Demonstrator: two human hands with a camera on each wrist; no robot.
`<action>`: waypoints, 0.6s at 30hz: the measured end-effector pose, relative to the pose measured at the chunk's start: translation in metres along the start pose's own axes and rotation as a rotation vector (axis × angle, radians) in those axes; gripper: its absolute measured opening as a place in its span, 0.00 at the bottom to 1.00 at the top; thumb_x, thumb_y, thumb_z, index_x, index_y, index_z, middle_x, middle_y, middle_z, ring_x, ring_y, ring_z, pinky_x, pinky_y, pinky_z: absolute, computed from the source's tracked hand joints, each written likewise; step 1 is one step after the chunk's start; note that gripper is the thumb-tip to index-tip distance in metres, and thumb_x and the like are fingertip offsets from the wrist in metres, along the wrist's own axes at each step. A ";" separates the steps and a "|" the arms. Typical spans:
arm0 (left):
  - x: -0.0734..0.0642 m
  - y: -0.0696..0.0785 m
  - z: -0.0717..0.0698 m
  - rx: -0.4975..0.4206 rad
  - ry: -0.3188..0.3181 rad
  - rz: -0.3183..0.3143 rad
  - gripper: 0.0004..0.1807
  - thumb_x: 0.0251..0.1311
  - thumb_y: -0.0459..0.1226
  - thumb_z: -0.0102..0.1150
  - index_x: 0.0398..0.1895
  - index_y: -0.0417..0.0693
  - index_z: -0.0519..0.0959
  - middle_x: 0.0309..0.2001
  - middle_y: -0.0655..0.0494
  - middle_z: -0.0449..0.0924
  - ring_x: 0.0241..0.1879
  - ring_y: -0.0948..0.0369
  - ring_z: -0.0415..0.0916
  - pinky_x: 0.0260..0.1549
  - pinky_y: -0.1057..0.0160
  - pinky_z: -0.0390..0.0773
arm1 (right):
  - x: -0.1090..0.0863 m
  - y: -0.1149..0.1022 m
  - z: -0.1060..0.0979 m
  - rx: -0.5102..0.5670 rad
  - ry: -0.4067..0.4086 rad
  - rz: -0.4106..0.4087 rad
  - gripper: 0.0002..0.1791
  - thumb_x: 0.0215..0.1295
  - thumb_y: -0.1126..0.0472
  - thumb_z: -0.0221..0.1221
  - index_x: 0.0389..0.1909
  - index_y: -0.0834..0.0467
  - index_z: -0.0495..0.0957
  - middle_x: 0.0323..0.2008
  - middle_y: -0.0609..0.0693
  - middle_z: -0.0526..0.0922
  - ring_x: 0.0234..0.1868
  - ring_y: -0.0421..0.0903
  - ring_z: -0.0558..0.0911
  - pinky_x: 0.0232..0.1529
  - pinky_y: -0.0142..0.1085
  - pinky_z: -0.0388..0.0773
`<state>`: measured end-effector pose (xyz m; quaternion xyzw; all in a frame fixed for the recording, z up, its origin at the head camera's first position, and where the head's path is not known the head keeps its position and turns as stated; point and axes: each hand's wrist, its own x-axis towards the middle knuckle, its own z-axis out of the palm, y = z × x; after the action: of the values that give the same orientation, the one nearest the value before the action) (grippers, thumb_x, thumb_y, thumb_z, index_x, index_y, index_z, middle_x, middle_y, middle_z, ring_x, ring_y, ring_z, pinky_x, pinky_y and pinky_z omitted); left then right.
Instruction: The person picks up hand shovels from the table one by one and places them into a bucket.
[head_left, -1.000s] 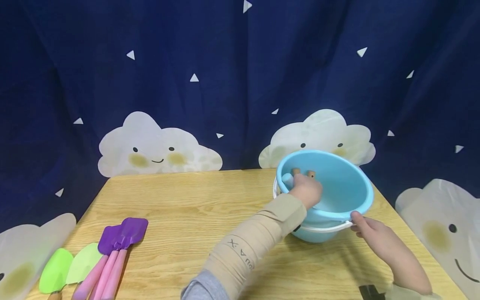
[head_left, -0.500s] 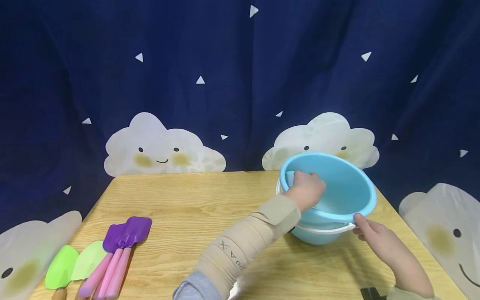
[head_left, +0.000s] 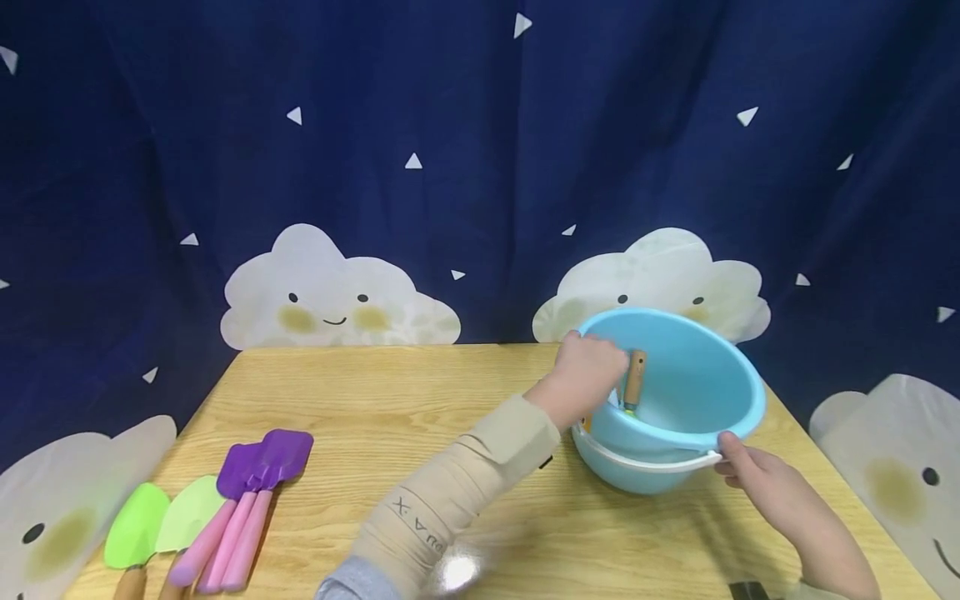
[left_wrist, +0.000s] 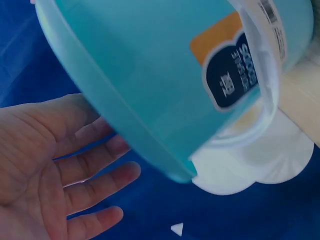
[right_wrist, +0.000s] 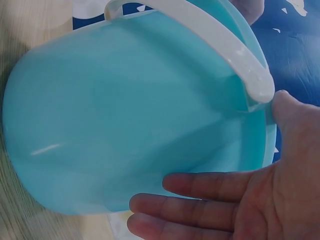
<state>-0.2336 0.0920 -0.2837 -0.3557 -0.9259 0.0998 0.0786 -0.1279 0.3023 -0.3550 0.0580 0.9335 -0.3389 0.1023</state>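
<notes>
A light blue bucket (head_left: 697, 367) with a white handle (right_wrist: 215, 35) stands tilted on the right part of the table, its mouth toward me. My right hand (head_left: 765, 483) holds the near right rim, thumb on the rim and fingers along the outer wall. At the left rim is my left hand (head_left: 588, 371); its fingers are spread and hold nothing in the left wrist view, where the index fingertip is hidden by the rim. Inside the bucket, a wooden tool handle (head_left: 635, 379) leans against the wall, its lower end largely hidden.
On the table's left side lie purple toy shovels (head_left: 281, 454) with pink handles. Beside them are a bright green trowel (head_left: 137, 525) and a paler green one (head_left: 187, 512), both wooden-handled. A dark blue curtain (head_left: 450, 125) with clouds hangs behind the wooden table (head_left: 390, 417).
My left hand has moved from inside the bucket out to its left rim, uncovering the wooden handle. My right hand keeps its hold on the rim. The head view has shifted slightly.
</notes>
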 end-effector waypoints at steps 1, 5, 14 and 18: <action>-0.003 -0.003 0.000 0.012 0.017 -0.002 0.08 0.54 0.38 0.58 0.33 0.65 0.79 0.33 0.68 0.76 0.31 0.66 0.68 0.30 0.66 0.66 | 0.000 0.001 0.000 0.000 -0.003 0.001 0.43 0.68 0.42 0.21 0.55 0.81 0.57 0.45 0.71 0.74 0.45 0.65 0.75 0.44 0.60 0.66; -0.015 -0.015 0.002 0.047 0.054 -0.043 0.08 0.59 0.39 0.53 0.39 0.62 0.78 0.34 0.65 0.75 0.34 0.65 0.70 0.30 0.67 0.66 | 0.002 0.002 0.000 0.001 -0.011 0.002 0.43 0.68 0.42 0.21 0.56 0.80 0.57 0.45 0.71 0.74 0.45 0.65 0.75 0.44 0.60 0.66; -0.040 -0.041 0.017 0.050 0.099 -0.111 0.09 0.56 0.47 0.56 0.37 0.58 0.80 0.32 0.62 0.76 0.34 0.63 0.73 0.29 0.67 0.68 | 0.003 0.002 -0.001 0.008 -0.040 0.007 0.43 0.68 0.42 0.19 0.57 0.81 0.53 0.46 0.72 0.72 0.46 0.66 0.74 0.44 0.61 0.65; -0.050 -0.052 0.026 0.032 0.145 -0.142 0.11 0.53 0.49 0.58 0.35 0.56 0.80 0.31 0.61 0.77 0.32 0.62 0.75 0.27 0.67 0.69 | 0.003 0.001 -0.001 0.012 -0.046 0.013 0.44 0.68 0.41 0.19 0.58 0.81 0.52 0.46 0.72 0.73 0.46 0.67 0.74 0.44 0.61 0.65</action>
<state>-0.2358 0.0169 -0.3002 -0.2941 -0.9390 0.0828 0.1578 -0.1306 0.3035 -0.3557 0.0570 0.9284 -0.3452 0.1256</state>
